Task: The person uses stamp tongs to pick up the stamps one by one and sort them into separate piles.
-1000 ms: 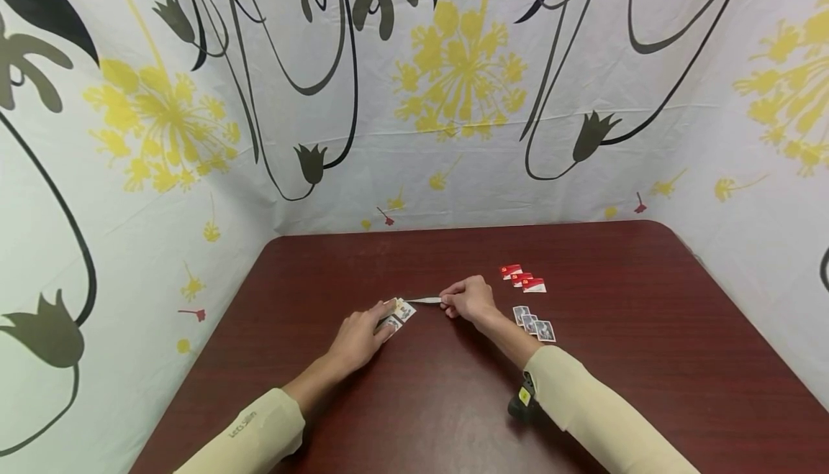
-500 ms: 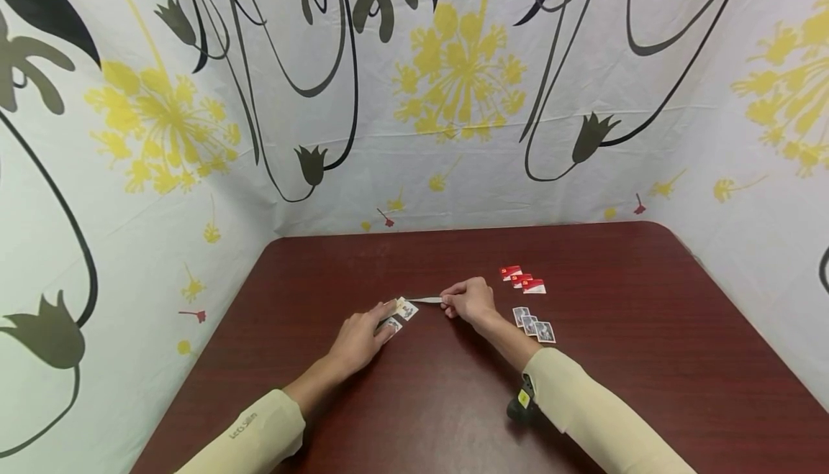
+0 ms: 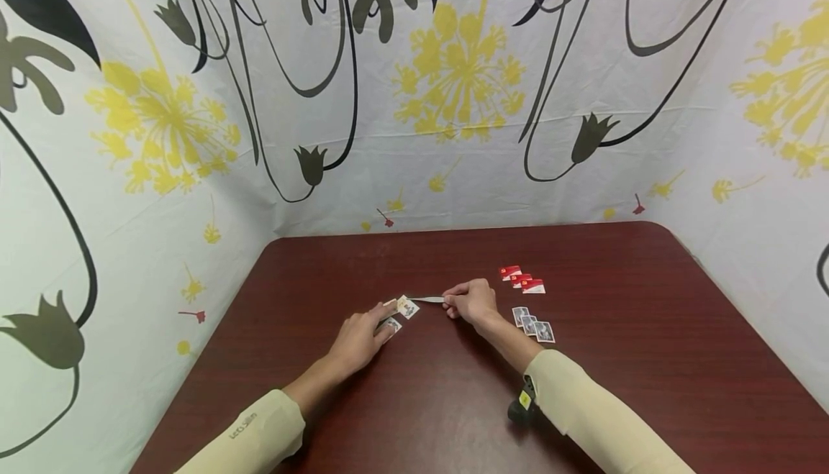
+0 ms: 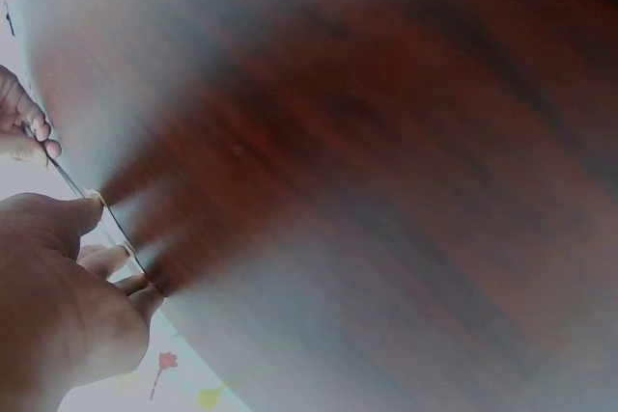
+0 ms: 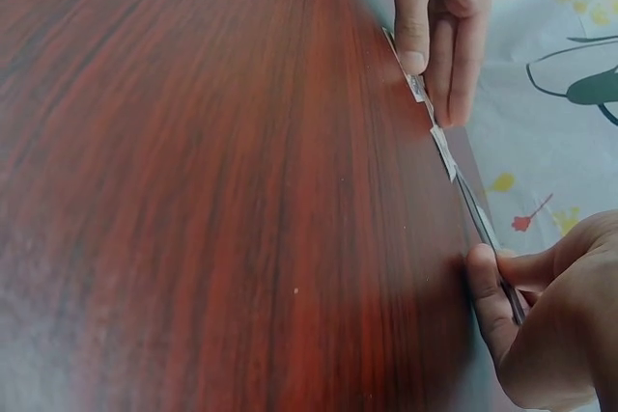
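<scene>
My right hand (image 3: 473, 303) pinches slim pale tweezers (image 3: 427, 299) between thumb and fingers, their tips pointing left. Right at the tips is a small white-bordered picture stamp (image 3: 408, 308). In the right wrist view this stamp (image 5: 442, 151) sits tilted at the end of the tweezers (image 5: 473, 207). My left hand (image 3: 358, 337) rests with extended fingers on other small stamps (image 3: 392, 326), partly covering them. The right wrist view shows the left thumb (image 5: 412, 45) pressing one down near its edge.
Several red-and-white stamps (image 3: 522, 280) overlap in a row at the back right of the brown table (image 3: 427, 402). Nearer, several grey picture stamps (image 3: 533, 324) lie overlapped beside the right forearm. Patterned cloth (image 3: 453, 186) stands behind the table.
The stamp at the tweezers' tips has slid slightly up and right, away from the lower stamp, and the right hand has shifted slightly right. The left hand stays put.
</scene>
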The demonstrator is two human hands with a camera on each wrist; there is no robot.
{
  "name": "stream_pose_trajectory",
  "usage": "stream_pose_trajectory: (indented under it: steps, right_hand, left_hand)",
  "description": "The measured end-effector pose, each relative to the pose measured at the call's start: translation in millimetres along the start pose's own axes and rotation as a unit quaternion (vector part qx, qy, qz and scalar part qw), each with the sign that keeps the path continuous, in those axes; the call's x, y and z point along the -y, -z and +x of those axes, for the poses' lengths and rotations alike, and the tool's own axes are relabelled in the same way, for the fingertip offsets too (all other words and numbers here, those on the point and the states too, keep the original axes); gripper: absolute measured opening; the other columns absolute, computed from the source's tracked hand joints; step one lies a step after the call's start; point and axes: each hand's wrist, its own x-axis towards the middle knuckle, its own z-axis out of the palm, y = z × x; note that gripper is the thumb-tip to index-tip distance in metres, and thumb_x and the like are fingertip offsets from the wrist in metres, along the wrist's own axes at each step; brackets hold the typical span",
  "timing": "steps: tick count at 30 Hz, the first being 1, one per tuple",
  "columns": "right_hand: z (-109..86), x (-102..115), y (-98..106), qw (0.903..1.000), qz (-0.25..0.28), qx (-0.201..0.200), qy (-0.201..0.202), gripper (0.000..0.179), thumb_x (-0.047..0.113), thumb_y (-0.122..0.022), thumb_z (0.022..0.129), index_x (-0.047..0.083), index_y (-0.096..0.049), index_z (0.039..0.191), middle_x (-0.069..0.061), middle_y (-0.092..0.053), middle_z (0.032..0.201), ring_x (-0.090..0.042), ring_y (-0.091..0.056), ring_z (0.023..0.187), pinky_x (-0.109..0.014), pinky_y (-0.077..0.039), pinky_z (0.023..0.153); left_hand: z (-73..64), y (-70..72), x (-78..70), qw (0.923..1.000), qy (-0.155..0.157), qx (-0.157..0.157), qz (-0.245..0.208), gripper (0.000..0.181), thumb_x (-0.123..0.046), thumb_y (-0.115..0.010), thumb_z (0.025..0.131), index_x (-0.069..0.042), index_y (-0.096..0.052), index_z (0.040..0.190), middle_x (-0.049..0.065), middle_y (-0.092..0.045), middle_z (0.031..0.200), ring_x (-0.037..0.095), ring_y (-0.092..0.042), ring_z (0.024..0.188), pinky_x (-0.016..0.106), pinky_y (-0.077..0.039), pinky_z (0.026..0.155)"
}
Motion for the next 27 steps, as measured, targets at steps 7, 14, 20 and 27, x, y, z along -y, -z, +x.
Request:
stream_pose_trajectory:
  steps: [7,14,20,27]
  right_hand:
    - [-0.8,-0.9,2.9,1.0,-0.004,0.005,-0.001,0.007,-0.005,-0.076,0.094,-0.011,-0.08,0.097,-0.019,-0.076,0.078,-0.015,-0.07,0.056,-0.031,-0.061,0.059]
    - [-4.2,-2.3,5.9,0.9998,-0.012,0.017,-0.002,0.007,-0.006,-0.076,0.094,-0.01,-0.08,0.097,-0.019,-0.076,0.078,-0.016,-0.071,0.056,-0.03,-0.061,0.058]
    - [-6.3,-2.9,8.2,0.9997,-0.01,0.024,-0.003,0.008,-0.005,-0.076,0.095,-0.011,-0.08,0.097,-0.019,-0.076,0.078,-0.016,-0.071,0.056,-0.029,-0.06,0.057]
    - [-4.9,-4.5,9.7,0.9996,-0.007,0.027,-0.002,0.008,-0.006,-0.075,0.094,-0.012,-0.079,0.098,-0.019,-0.076,0.078,-0.015,-0.07,0.056,-0.028,-0.06,0.057]
  left_hand:
    - [0.2,0.9,-0.2,1.0,-0.002,-0.001,-0.004,0.046,-0.013,-0.075,0.1,-0.009,-0.066,0.145,0.029,-0.064,0.139,0.045,-0.071,0.115,0.061,-0.055,0.088]
    - [-0.3,0.3,1.1,1.0,-0.001,0.006,0.0,0.047,-0.014,-0.075,0.1,-0.009,-0.066,0.146,0.027,-0.064,0.141,0.045,-0.07,0.117,0.062,-0.055,0.089]
    - [0.4,-0.5,2.1,1.0,-0.001,0.006,0.002,0.047,-0.014,-0.075,0.1,-0.009,-0.066,0.146,0.026,-0.064,0.141,0.044,-0.07,0.117,0.061,-0.055,0.089]
    - [0.0,-0.3,1.9,1.0,-0.005,0.005,-0.001,0.047,-0.014,-0.075,0.1,-0.008,-0.066,0.146,0.027,-0.064,0.14,0.044,-0.07,0.117,0.06,-0.055,0.089]
